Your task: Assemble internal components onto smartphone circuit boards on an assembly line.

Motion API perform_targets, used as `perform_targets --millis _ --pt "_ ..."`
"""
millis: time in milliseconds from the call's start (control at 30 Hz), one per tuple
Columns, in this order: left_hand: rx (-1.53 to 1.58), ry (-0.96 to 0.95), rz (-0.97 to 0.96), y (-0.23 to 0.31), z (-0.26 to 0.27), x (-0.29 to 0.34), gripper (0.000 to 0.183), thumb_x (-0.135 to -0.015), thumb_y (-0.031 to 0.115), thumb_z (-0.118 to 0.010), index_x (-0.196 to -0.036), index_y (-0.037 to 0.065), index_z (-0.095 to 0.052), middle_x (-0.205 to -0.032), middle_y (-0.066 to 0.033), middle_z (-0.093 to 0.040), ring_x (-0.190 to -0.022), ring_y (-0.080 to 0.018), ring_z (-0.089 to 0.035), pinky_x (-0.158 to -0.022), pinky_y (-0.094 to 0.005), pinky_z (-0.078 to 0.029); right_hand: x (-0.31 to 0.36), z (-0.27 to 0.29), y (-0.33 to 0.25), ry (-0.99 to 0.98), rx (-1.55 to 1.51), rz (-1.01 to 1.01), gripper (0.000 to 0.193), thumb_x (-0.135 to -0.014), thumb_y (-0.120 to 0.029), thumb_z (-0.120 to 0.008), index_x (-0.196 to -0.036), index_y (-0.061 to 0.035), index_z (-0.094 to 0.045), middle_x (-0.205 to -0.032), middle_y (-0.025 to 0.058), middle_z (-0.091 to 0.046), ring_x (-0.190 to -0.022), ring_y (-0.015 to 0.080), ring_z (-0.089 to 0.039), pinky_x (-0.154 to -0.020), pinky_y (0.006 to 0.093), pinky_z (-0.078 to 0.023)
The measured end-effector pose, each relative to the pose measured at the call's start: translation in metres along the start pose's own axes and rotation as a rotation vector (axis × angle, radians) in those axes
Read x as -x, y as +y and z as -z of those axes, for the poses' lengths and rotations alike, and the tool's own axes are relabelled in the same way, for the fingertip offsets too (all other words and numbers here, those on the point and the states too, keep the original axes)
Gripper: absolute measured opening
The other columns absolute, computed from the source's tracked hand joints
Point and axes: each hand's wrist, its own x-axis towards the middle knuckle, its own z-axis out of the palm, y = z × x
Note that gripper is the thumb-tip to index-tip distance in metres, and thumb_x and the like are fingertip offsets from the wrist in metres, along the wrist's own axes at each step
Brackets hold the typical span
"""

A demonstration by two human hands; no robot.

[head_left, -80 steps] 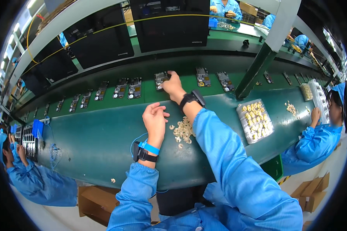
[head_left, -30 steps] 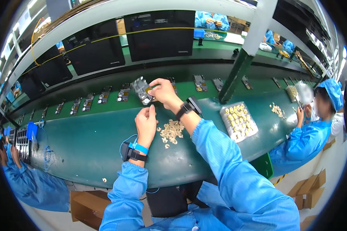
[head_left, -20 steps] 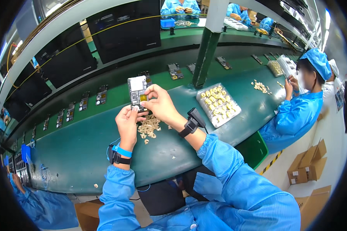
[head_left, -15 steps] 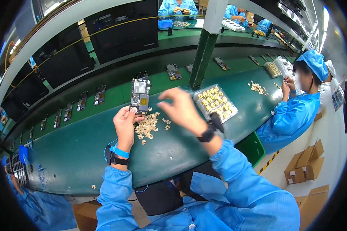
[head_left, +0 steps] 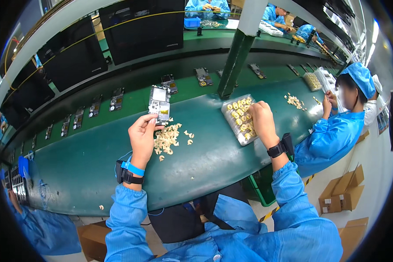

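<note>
On the far left, a blue bin (head_left: 23,166) sits at the edge of the green work surface (head_left: 87,163). The left hand (head_left: 140,136) pinches the lower end of a circuit board (head_left: 160,102) between thumb and fingers, raised just above a pile of pale C-shaped pieces (head_left: 166,139). Farther right, the right hand (head_left: 263,120) has its fingertips bunched over a clear tray (head_left: 247,140) of yellow round parts (head_left: 236,106); whether they grip one cannot be told. A capped co-worker (head_left: 329,144) sits at far right.
</note>
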Motion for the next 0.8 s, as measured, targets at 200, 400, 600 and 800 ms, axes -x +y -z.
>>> perform_targets --millis 200,400,600,800 --pt "-0.038 -0.035 -0.01 -0.001 -0.003 0.004 0.018 -0.106 0.002 -0.059 -0.116 -0.008 -0.069 -0.108 -0.0117 -0.073 -0.095 -0.0149 -0.072 -0.084 -0.0299 -0.062 -0.025 0.015 -0.073 0.096 -0.477 0.001 0.015 -0.102 -0.01 -0.061 -0.099 0.0032 -0.066 -0.082 0.0161 -0.068 -0.075 0.033 -0.065 -0.072 0.0402 -0.052" --pt "-0.125 0.001 -0.031 -0.003 0.004 0.006 0.02 -0.106 0.008 -0.061 -0.111 -0.007 -0.073 -0.106 -0.0082 -0.075 -0.093 -0.013 -0.07 -0.085 -0.0284 -0.058 -0.055 -0.011 -0.185 -0.604 -0.87 0.179 0.018 -0.104 -0.011 -0.057 -0.098 0.004 -0.063 -0.079 0.0145 -0.067 -0.071 0.0277 -0.066 -0.066 0.0383 -0.054" --pt "-0.028 -0.025 0.037 -0.001 0.012 -0.005 0.026 -0.107 0.017 -0.063 -0.104 -0.006 -0.075 -0.092 -0.0048 -0.075 -0.084 -0.0097 -0.069 -0.076 -0.027 -0.058 -0.072 -0.053 -0.223 -0.387 -0.534 0.619 0.006 -0.088 0.0 -0.063 -0.092 0.0043 -0.062 -0.09 0.0247 -0.067 -0.087 0.0456 -0.067 -0.073 0.0489 -0.055" --pt "0.159 -0.034 0.091 0.003 0.016 -0.01 0.023 -0.107 0.015 -0.063 -0.105 -0.004 -0.074 -0.1 -0.0084 -0.075 -0.086 -0.013 -0.071 -0.074 -0.0297 -0.062 -0.074 -0.074 -0.229 -0.433 -0.94 0.333 0.011 -0.096 -0.006 -0.065 -0.099 0.0039 -0.069 -0.082 0.0197 -0.069 -0.076 0.0337 -0.07 -0.07 0.0397 -0.056"
